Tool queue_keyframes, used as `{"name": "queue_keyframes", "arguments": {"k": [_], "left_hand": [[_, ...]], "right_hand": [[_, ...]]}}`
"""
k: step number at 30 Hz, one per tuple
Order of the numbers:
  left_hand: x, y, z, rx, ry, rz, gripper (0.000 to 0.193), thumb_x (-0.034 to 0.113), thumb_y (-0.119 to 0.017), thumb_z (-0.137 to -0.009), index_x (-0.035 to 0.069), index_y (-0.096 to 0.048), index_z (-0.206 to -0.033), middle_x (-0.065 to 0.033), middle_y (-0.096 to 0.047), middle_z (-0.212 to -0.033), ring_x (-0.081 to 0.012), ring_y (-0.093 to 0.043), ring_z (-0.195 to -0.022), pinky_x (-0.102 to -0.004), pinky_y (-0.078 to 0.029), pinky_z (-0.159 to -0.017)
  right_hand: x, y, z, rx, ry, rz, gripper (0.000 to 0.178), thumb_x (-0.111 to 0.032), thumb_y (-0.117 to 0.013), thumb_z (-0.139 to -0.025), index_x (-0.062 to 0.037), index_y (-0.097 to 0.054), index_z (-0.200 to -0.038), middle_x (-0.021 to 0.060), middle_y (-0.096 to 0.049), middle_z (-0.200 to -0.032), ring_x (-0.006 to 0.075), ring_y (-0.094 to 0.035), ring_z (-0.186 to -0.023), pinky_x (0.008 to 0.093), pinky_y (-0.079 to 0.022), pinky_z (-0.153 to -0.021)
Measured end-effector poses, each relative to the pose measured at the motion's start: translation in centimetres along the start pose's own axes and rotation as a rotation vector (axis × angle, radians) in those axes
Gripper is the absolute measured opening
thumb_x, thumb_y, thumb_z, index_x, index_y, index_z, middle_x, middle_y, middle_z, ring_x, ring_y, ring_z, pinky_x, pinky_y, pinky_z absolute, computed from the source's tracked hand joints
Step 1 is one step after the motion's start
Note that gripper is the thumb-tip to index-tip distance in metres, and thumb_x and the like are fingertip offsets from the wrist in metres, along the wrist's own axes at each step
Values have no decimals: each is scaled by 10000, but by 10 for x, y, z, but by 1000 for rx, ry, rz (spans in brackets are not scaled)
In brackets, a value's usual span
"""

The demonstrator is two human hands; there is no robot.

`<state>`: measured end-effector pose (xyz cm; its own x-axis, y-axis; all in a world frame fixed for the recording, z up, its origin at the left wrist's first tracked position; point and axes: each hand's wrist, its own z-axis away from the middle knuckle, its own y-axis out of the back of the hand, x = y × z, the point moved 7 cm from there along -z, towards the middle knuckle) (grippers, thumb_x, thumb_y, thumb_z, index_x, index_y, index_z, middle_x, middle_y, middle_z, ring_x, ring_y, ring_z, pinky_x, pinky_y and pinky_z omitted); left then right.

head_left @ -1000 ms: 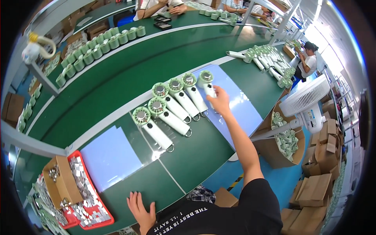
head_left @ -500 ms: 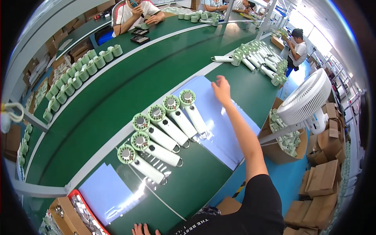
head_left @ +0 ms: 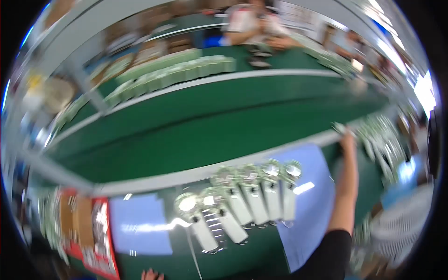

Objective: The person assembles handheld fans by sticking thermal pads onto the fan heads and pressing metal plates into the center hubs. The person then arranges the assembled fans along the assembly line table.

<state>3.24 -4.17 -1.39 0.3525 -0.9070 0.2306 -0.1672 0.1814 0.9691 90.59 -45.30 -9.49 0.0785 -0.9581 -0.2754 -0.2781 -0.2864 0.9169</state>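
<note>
Reached right hand (head_left: 347,136) to a blurred handheld fan (head_left: 339,127), with left hand (head_left: 152,275) low over the bench (head_left: 252,259); couldn't judge either grip.

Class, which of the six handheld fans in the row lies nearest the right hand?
The rightmost handheld fan: the other five lie to its left, farther from the right hand.
</note>
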Motion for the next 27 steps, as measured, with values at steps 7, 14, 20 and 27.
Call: {"name": "queue_keyframes", "arguments": {"k": [7, 14, 20, 27], "left_hand": [[-28, -17, 20, 127, 30, 54, 550, 299, -713, -807, 88, -607, -1304, -151, -577, -1253, -355, -528, -1288, -566, -356, -1124], [-11, 2, 17, 185, 76, -23, 462, 310, -659, -888, 91, -616, -1292, -131, -590, -1288, -304, -514, -1322, -513, -341, -1145], [-8, -6, 35, 295, 83, 31, 431, 303, -660, -887, 74, -633, -1251, -132, -597, -1269, -303, -521, -1308, -534, -354, -1125], [-10, -2, 25, 331, -79, 137, 395, 224, -662, -879, 50, -635, -1233, -145, -613, -1223, -323, -554, -1258, -505, -411, -1084]], "right_hand": [[56, 28, -110, -81, 6, -607, 615, -245, -572, -945, -91, -371, -1506, 42, -552, -769, 102, -402, -470, 284, -332, -374], [-36, 26, 48, -209, -105, -685, 709, 3, -506, -770, -169, -376, -1445, 153, -588, -1022, 215, -532, -578, 315, -427, -404], [-176, 159, 182, -25, 561, -655, 641, -28, -657, -833, -64, -418, -1426, 177, -493, -1337, 339, -536, -1191, 410, -460, -1022], [-368, 251, 571, -320, 985, -528, 745, -90, -788, -702, -30, -486, -1380, 160, -553, -1329, 315, -529, -1256, 379, -403, -1073]]}}
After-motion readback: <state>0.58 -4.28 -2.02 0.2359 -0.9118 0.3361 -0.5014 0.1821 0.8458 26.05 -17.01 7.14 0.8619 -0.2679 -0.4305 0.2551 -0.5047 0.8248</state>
